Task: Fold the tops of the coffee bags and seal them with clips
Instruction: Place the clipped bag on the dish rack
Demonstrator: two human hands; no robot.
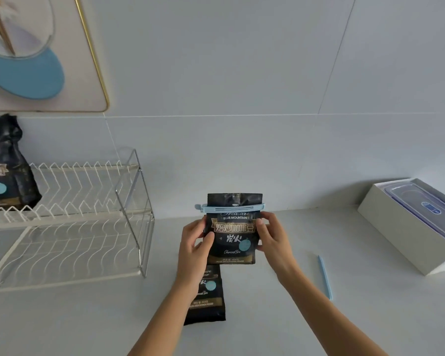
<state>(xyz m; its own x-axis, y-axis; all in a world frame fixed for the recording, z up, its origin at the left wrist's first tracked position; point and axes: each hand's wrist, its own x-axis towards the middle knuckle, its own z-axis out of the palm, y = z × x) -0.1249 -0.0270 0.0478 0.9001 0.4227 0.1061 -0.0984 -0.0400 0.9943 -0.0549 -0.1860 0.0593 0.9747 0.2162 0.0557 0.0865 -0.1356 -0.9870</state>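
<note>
Second coffee bag (207, 296) flat on worktop (396, 304) just below your left grip (194, 240). Both grips clamp clipped bag (233, 237) upright by its sides. Spare clip (325, 277) lies lengthwise, nearer right grip (272, 238).

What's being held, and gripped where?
The clipped coffee bag, by its side edges below the blue clip: left hand on one, right hand on the other.

Head camera, looking forward-down, close over counter (254, 335)

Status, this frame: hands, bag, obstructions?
Left hand, right hand holding coffee bag by its sides. Blue clip across its top. Second bag flat on counter; spare clip right. Nothing obstructing.
</note>
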